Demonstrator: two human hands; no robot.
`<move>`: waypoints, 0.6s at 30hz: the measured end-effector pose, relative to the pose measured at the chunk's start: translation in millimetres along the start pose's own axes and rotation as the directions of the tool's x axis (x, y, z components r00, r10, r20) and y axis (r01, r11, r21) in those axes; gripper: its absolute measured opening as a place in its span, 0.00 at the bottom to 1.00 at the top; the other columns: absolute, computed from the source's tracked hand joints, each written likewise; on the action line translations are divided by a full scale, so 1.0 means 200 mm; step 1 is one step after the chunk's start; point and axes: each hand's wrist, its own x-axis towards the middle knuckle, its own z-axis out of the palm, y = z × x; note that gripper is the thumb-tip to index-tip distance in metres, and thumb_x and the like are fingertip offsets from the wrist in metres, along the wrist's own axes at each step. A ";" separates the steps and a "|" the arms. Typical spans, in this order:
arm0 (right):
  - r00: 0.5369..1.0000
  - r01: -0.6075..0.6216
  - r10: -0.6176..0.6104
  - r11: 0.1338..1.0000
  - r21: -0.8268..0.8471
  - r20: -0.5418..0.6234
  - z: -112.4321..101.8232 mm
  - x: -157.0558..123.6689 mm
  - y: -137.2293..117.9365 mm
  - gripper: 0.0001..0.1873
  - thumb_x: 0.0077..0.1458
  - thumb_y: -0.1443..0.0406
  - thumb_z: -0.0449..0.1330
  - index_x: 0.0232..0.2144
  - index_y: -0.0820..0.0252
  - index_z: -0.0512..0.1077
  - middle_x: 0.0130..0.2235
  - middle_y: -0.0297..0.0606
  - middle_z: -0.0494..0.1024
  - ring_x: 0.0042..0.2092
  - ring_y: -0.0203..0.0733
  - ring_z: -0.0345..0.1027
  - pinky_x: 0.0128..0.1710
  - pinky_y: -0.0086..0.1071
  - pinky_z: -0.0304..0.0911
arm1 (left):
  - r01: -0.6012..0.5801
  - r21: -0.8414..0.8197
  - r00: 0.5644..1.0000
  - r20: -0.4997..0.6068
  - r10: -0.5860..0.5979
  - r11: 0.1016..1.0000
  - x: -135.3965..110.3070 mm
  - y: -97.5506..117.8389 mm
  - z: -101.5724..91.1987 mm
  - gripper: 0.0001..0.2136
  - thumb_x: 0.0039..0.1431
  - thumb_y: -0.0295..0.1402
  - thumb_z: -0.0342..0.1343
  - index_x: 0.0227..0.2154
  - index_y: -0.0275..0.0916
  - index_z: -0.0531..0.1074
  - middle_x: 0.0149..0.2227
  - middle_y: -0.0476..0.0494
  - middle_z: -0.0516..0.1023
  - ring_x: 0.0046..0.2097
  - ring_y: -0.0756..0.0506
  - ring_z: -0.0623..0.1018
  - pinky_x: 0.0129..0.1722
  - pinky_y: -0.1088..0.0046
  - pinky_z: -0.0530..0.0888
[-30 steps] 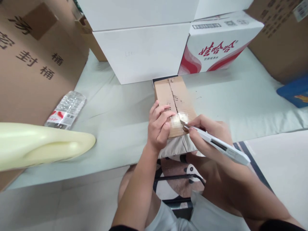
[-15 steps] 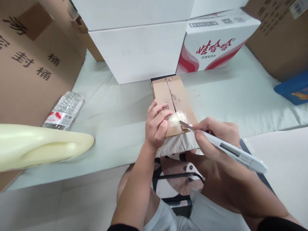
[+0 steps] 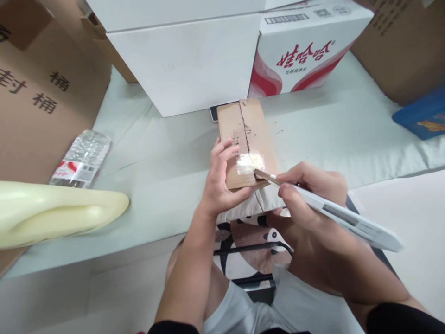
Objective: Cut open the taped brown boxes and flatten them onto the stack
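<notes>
A small brown cardboard box [image 3: 255, 134] lies at the near edge of a pale cloth-covered table [image 3: 167, 157], with clear tape across its centre seam. My left hand [image 3: 220, 178] grips the box's near left corner, fingers curled over the top and thumb under the front edge. My right hand [image 3: 306, 190] is closed round a white utility knife [image 3: 344, 218]. The knife's blade tip rests on the tape near the box's front edge.
Two stacked white boxes [image 3: 187, 60] and a red-and-white printed carton [image 3: 302, 51] stand behind the small box. Large brown cartons sit at left [image 3: 45, 83] and far right [image 3: 399, 51]. A plastic water bottle [image 3: 81, 157] lies at left, a cream-coloured object [image 3: 59, 213] near it, a blue item [image 3: 422, 118] at right.
My right hand has drawn the knife back toward me along the seam to the front edge. My left hand has shifted from lying on top to gripping the near corner.
</notes>
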 end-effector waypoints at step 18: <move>0.980 -0.189 0.191 0.821 -0.539 -0.053 0.16 0.20 0.77 0.30 0.57 0.61 0.57 0.60 0.67 0.71 0.56 0.60 0.75 0.58 0.65 0.68 0.58 0.57 0.63 | 0.428 -0.712 0.421 -0.388 -0.820 0.557 -0.07 -0.31 -0.06 0.25 0.63 0.45 0.53 0.62 0.48 0.62 0.65 0.38 0.71 0.63 0.39 0.76 0.58 0.58 0.79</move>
